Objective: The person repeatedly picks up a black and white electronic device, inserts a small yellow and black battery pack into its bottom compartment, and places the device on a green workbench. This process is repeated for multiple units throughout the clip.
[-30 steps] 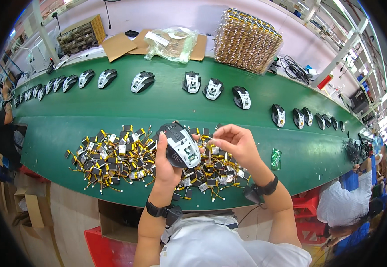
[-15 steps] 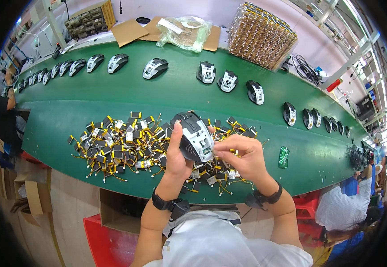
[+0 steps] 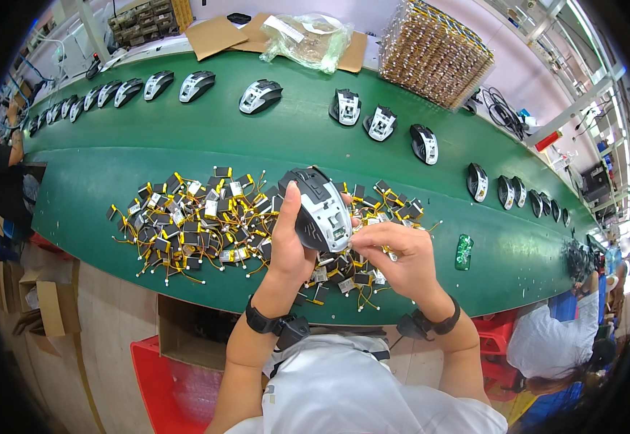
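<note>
My left hand (image 3: 289,242) is closed round a black and white computer mouse shell (image 3: 320,206), held tilted above the bench with its opened white inner frame showing. Thumb and fingers of my right hand (image 3: 400,249) are pinched together at the lower right edge of this mouse. Something small and pale shows at those fingertips, too small to name. Beneath both hands spreads a pile of small battery packs (image 3: 192,235), dark and silver with yellow tape and thin wires ending in white plugs.
Several similar mice (image 3: 260,96) stand in a line along the green bench (image 3: 184,137). A green circuit board (image 3: 464,252) lies right of my hands. At the back are a tall stack of trays (image 3: 434,54), cardboard (image 3: 215,37) and a clear plastic bag (image 3: 307,43). Other people sit at both sides.
My right fingertips have shifted slightly along the mouse's lower right edge, still pinched. The left hand keeps its hold. The whole view has shifted a little with my head.
</note>
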### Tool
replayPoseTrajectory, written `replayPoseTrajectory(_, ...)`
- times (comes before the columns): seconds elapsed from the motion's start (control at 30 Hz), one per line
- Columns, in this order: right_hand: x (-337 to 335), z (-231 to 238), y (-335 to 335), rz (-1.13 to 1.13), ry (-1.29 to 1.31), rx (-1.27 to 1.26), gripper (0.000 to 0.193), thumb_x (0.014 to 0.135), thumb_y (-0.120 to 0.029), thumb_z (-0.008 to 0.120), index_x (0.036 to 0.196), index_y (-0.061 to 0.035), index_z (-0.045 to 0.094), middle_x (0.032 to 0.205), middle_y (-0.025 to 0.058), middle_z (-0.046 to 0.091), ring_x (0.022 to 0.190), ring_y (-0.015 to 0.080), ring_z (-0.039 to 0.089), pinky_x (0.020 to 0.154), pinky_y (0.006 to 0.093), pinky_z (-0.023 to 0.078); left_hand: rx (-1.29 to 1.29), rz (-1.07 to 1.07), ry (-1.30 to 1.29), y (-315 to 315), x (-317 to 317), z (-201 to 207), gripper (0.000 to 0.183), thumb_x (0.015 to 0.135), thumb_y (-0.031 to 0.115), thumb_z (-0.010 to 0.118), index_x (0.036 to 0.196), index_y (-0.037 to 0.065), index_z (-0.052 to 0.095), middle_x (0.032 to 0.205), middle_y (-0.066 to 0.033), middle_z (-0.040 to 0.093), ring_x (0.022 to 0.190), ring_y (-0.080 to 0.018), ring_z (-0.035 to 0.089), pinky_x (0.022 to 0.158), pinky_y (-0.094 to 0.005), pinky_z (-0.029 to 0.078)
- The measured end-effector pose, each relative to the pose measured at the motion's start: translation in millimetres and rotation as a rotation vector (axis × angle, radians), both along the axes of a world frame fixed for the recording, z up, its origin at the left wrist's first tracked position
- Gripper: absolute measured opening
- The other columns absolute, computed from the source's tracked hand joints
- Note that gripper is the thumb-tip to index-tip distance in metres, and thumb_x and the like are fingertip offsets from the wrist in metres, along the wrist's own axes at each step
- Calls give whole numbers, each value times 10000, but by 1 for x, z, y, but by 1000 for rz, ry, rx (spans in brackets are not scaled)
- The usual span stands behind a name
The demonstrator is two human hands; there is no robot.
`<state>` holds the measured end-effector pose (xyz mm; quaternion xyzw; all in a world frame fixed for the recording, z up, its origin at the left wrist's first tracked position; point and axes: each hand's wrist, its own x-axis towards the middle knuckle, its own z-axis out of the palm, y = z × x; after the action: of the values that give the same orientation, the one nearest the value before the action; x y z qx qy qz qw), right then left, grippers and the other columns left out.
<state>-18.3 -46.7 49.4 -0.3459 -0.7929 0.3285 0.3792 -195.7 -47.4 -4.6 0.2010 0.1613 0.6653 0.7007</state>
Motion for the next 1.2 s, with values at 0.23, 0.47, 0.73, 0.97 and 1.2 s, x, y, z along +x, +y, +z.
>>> replayPoseTrajectory(0.23, 0, -4, -1, -48, 85, -99, 171, 777, 48, 732, 936, -15, 728, 893, 89, 741, 817, 205, 712, 741, 288, 554, 11, -20, -7, 0, 2, -1, 591, 1011, 559, 398, 1223, 23, 531, 1102, -196, 668, 882, -281, 713, 773, -397, 606)
replayPoseTrajectory(0.47, -4, 23, 8, 91, -238, 401, 275, 706, 47, 730, 962, -30, 668, 824, 83, 673, 760, 241, 652, 727, 337, 538, 14, -24, 88, 1, 4, 3, 541, 1030, 511, 395, 1203, 21, 547, 1076, -182, 681, 927, -235, 698, 839, -360, 563)
replayPoseTrajectory(0.73, -8, 48, 17, 349, -555, 719, 292, 695, -62, 661, 973, 1, 600, 816, 56, 602, 783, 202, 602, 774, 353, 520, -42, -48, 83, 2, 7, 2, 519, 1032, 500, 405, 1184, 31, 564, 1055, -156, 689, 951, -216, 689, 867, -354, 543)
replayPoseTrajectory(0.97, -10, 44, 16, 415, -680, 822, 222, 706, -62, 669, 905, 9, 601, 814, 75, 613, 780, 211, 620, 750, 343, 531, -32, -128, -38, 7, 6, -7, 452, 1050, 444, 394, 1146, 44, 582, 1025, -142, 695, 927, -210, 689, 857, -351, 545)
replayPoseTrajectory(1.2, -12, 43, 24, 502, -706, 709, 220, 684, -47, 651, 891, -2, 593, 766, 69, 580, 722, 212, 582, 674, 339, 493, -127, -123, -96, 7, 9, -15, 403, 1040, 434, 438, 1067, 67, 601, 955, -108, 696, 870, -194, 694, 791, -340, 552)
